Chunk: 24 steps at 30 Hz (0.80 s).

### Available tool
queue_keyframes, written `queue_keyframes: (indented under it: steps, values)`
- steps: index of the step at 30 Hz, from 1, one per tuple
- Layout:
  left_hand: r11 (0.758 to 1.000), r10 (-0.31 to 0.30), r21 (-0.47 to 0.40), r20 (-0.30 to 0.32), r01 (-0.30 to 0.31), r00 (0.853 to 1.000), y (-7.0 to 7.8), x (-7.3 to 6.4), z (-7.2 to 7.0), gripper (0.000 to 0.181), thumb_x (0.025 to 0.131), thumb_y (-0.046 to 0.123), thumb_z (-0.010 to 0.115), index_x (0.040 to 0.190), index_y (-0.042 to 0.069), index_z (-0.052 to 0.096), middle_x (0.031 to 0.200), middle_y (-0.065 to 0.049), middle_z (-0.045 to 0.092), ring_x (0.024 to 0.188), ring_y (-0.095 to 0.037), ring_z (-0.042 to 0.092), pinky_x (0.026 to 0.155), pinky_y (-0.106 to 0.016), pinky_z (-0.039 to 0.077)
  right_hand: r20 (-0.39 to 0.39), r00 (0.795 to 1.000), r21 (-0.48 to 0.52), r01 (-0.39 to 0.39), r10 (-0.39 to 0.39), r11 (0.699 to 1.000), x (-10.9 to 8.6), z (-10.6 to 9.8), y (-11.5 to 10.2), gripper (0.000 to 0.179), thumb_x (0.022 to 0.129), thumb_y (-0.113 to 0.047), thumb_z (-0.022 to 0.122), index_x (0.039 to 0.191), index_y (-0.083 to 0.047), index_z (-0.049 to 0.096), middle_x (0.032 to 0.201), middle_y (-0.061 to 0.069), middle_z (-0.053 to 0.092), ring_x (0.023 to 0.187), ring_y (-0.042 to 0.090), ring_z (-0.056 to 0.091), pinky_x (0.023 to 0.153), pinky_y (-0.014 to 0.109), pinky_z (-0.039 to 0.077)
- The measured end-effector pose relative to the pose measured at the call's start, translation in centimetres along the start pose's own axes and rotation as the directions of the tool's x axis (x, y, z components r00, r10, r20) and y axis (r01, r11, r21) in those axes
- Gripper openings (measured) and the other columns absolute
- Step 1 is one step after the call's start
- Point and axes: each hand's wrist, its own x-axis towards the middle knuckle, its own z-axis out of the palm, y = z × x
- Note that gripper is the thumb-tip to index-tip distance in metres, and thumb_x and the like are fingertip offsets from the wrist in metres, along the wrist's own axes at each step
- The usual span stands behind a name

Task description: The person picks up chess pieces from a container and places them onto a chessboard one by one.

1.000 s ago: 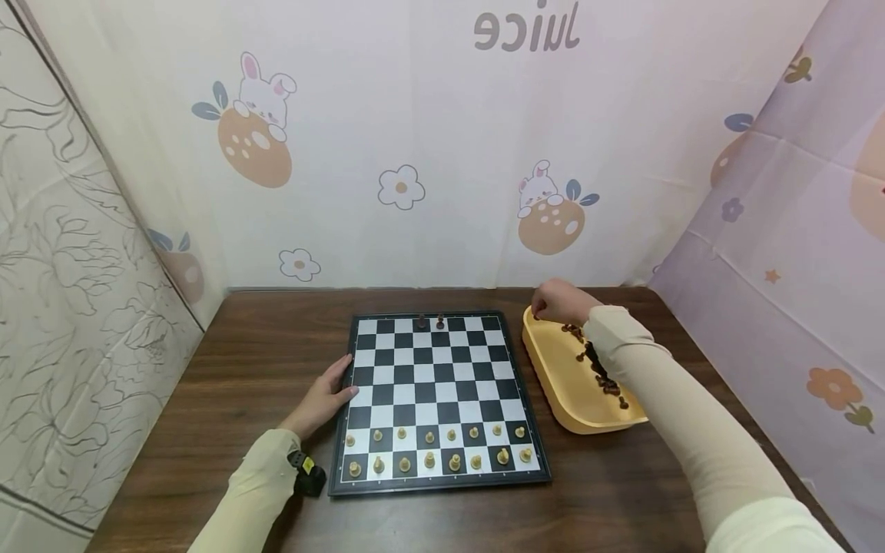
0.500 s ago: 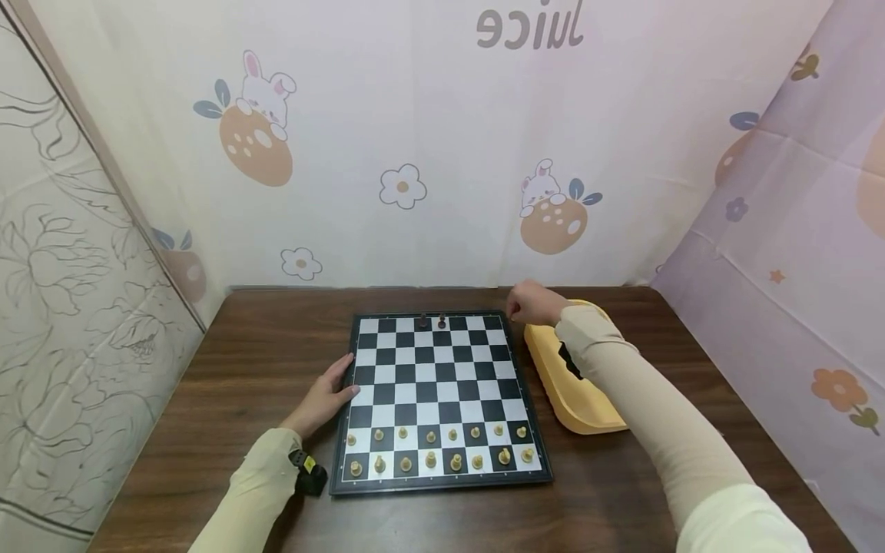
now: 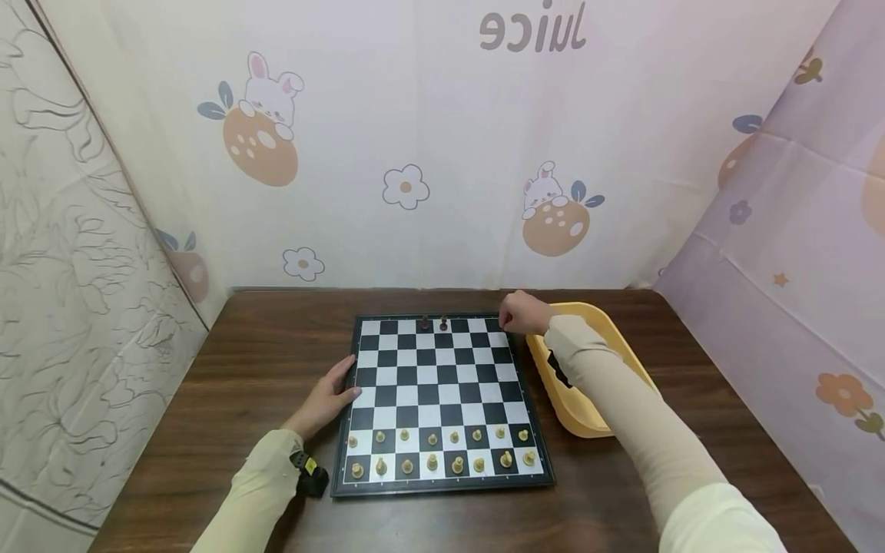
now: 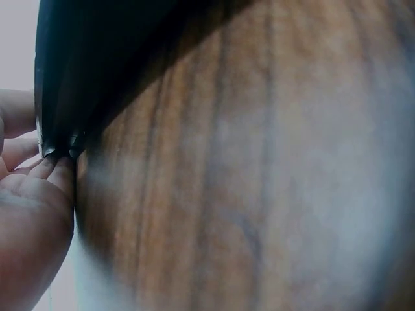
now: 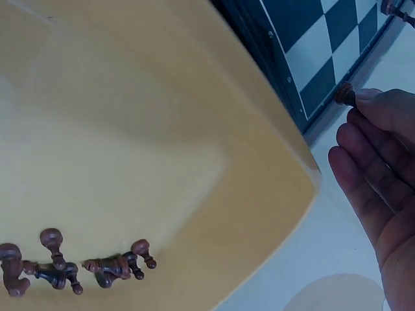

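A chessboard [image 3: 418, 376] lies on the table, with two rows of light pieces [image 3: 432, 462] along its near side. Two dark chess pieces, one [image 3: 425, 324] beside another [image 3: 444, 324], stand on the far row. My left hand [image 3: 319, 405] rests against the board's left edge, its thumb and a finger reaching onto the rim. At the far right corner, my right hand [image 3: 527, 313] pinches a dark brown chess piece [image 5: 345, 95] between thumb and finger. That piece's base shows in the right wrist view; its upper part is hidden in the fingers.
A yellow tray [image 3: 593, 428] stands just right of the board, partly under my right forearm. Several dark chess pieces [image 5: 113, 265] lie in it, as the right wrist view shows. A printed curtain [image 3: 442, 230] hangs behind the wooden table [image 3: 263, 361].
My right hand has moved left from over the tray's far end to the board's far right corner. The left hand has stayed at the board's edge.
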Motion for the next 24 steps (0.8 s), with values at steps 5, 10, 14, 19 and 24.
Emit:
queue_keyframes:
  steps: [5,10,14,19,24]
  values:
    - [1.0,0.003,-0.006,-0.004,-0.003,1.0,0.0,0.1,0.0,0.068,0.095,0.006,0.057,0.152,0.007,0.021,0.157,-0.019,0.012,0.142,-0.036,0.014,0.113,-0.047,0.018,0.011,1.0,0.006,0.005,-0.005,1.0,-0.1,0.2,-0.4,0.008,0.083,0.001,0.069,0.087,-0.002,0.075,0.082,0.007,0.069,0.068,0.017,0.061,0.068,0.03,0.056]
    - [1.0,0.017,-0.01,-0.007,-0.017,1.0,-0.1,0.2,0.0,0.067,0.095,0.005,0.056,0.152,0.005,0.021,0.157,-0.02,0.012,0.142,-0.035,0.013,0.113,-0.046,0.017,0.032,0.998,0.006,-0.045,0.045,0.999,0.4,0.8,-0.5,0.007,0.084,-0.001,0.07,0.085,-0.005,0.075,0.082,0.005,0.068,0.068,0.017,0.059,0.067,0.028,0.055]
    - [1.0,0.021,-0.015,-0.005,-0.021,1.0,-0.1,0.2,0.1,0.066,0.095,0.005,0.055,0.152,0.005,0.02,0.157,-0.02,0.011,0.142,-0.035,0.012,0.113,-0.046,0.016,0.053,0.997,0.007,-0.061,0.06,0.998,0.6,1.1,-0.6,0.006,0.084,-0.001,0.07,0.086,-0.005,0.075,0.081,0.004,0.067,0.068,0.016,0.059,0.067,0.027,0.055]
    - [1.0,0.021,-0.011,-0.007,-0.021,1.0,0.0,0.2,0.1,0.067,0.095,0.004,0.056,0.151,0.004,0.02,0.157,-0.02,0.012,0.142,-0.036,0.013,0.113,-0.046,0.016,0.055,0.998,0.007,-0.032,0.031,0.999,0.5,0.9,-1.1,0.006,0.085,0.0,0.069,0.087,-0.002,0.074,0.08,0.004,0.067,0.068,0.015,0.059,0.067,0.026,0.055]
    - [1.0,0.02,-0.003,-0.005,-0.02,1.0,0.0,0.3,0.0,0.067,0.094,0.004,0.056,0.151,0.004,0.021,0.157,-0.02,0.012,0.142,-0.036,0.013,0.113,-0.046,0.017,0.072,0.996,0.003,-0.058,0.057,0.998,0.8,1.0,-1.2,0.007,0.084,0.0,0.069,0.087,-0.002,0.074,0.08,0.003,0.067,0.069,0.016,0.06,0.068,0.027,0.054]
